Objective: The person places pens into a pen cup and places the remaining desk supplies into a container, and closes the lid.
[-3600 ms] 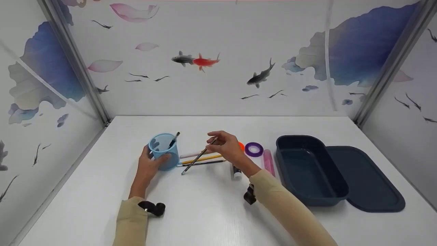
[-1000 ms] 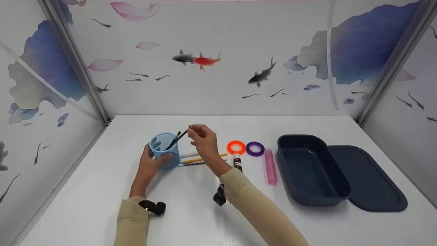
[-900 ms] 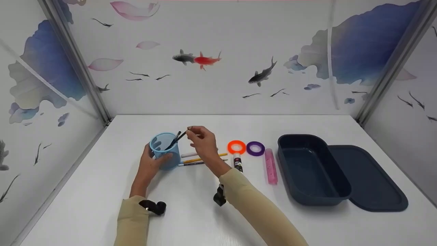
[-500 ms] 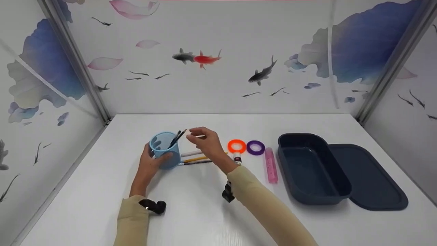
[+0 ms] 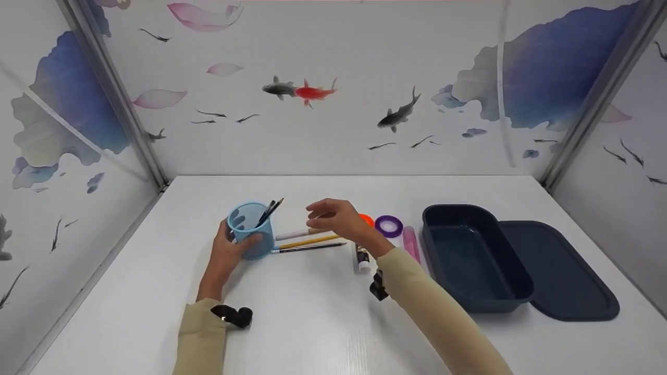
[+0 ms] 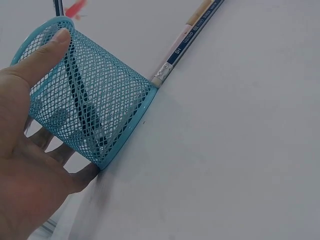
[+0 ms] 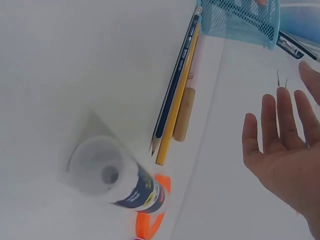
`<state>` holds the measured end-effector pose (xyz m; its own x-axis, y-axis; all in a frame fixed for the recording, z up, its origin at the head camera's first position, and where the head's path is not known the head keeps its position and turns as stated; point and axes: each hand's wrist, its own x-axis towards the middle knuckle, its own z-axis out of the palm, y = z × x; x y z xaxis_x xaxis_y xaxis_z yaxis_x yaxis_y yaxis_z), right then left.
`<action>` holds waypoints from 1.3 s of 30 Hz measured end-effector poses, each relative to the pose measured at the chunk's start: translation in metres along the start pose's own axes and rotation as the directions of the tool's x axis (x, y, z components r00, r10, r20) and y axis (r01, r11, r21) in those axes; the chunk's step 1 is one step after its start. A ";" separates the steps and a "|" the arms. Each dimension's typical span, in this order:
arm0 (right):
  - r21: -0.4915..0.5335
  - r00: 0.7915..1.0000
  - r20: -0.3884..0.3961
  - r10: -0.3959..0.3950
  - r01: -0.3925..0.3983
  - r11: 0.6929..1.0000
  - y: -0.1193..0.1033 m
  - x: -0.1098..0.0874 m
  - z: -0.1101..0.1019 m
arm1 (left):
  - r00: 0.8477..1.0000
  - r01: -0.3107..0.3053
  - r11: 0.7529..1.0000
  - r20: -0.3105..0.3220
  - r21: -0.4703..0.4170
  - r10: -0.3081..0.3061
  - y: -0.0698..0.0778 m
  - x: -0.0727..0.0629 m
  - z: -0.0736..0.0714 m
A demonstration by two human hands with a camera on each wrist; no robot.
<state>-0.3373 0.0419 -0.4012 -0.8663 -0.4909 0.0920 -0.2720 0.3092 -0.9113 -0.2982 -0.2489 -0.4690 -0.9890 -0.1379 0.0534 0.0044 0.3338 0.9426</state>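
Observation:
My left hand (image 5: 224,260) grips a light blue mesh pen cup (image 5: 264,244), with the thumb across its near side. A pencil (image 5: 277,205) and another dark, slim writing tool lean inside against the right rim. To the right of the cup, my right hand (image 5: 341,219) hovers with loosely bent fingers, holding nothing; the right wrist view shows its fingers spread. Below it on the table lie a dark blue pencil (image 7: 175,90), a yellow pencil (image 7: 176,110) and a pale pink stick with a wooden end (image 7: 185,112), side by side, ends near the cup's base.
A white-capped bottle with a dark label (image 5: 363,260) lies right of the pencils. Behind it are an orange ring (image 5: 368,220) and a purple ring (image 5: 388,226). A pink tube (image 5: 410,244), a dark blue box (image 5: 477,304) and its lid (image 5: 563,271) are further right.
My right hand put the pencil it held into the cup, let go of it and drew back to the right. The left hand has kept its hold on the cup.

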 end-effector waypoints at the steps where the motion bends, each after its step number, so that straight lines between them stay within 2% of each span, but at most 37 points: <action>1: -0.002 1.000 0.011 0.000 0.000 1.000 0.002 0.000 -0.002 | 1.000 -0.001 1.000 -0.001 -0.001 0.001 0.000 0.000 0.000; 13: -0.039 0.991 0.113 0.068 -0.064 0.997 0.030 -0.003 -0.015 | 1.000 0.006 1.000 0.002 0.009 -0.006 0.000 0.002 0.000; 28: -0.148 0.979 0.088 0.182 -0.168 0.975 0.042 0.007 -0.010 | 1.000 -0.001 1.000 0.004 -0.003 0.001 -0.002 0.001 0.000; 35: -0.199 0.978 0.092 0.189 -0.167 0.966 0.041 0.010 -0.009 | 1.000 -0.021 0.999 0.009 -0.024 0.021 -0.005 0.003 -0.002; 39: -0.214 0.973 0.101 0.208 -0.183 0.959 0.040 0.011 -0.010 | 1.000 -0.008 1.000 0.007 -0.012 0.008 -0.004 0.003 -0.002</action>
<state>-0.3623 0.0568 -0.4327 -0.8573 -0.4952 -0.1404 -0.1921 0.5609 -0.8053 -0.3011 -0.2523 -0.4718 -0.9899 -0.1288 0.0587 0.0140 0.3237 0.9461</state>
